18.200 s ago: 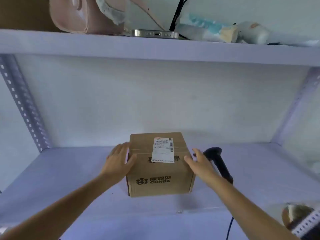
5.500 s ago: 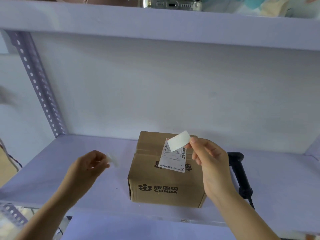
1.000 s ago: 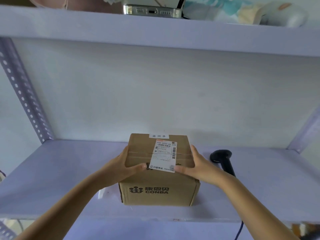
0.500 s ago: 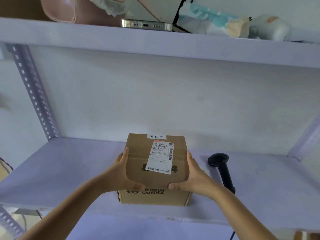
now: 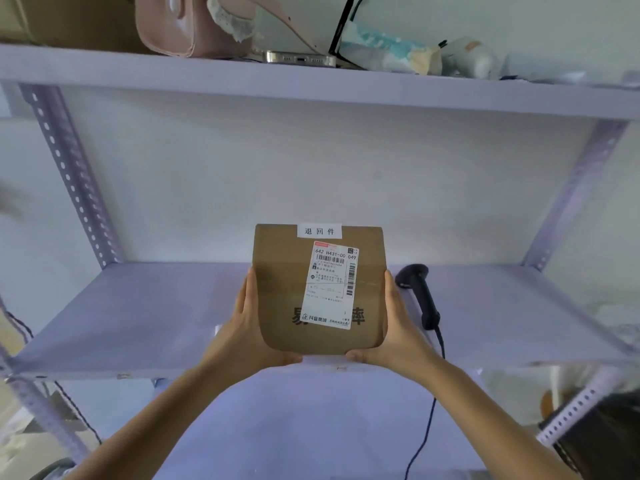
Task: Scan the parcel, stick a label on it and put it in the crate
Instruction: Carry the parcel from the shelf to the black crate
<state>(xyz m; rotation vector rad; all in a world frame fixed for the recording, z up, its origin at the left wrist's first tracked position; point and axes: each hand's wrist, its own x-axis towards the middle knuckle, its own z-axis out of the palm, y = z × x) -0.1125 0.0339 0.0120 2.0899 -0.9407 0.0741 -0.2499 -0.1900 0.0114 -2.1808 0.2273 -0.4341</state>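
The parcel (image 5: 284, 292) is held above the shelf (image 5: 138, 313), clasped between the left hand (image 5: 247, 332) and right hand (image 5: 398, 332); a small label (image 5: 319, 231) is stuck on top.

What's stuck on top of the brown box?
The brown box carries a small white label near its far edge and a bigger shipping label with barcodes. That sticker hides some printed letters.

The brown cardboard parcel (image 5: 280, 292) was lifted off the shelf, top tilted toward the camera, bearing a small white label (image 5: 319, 231) and a shipping slip (image 5: 330, 285).
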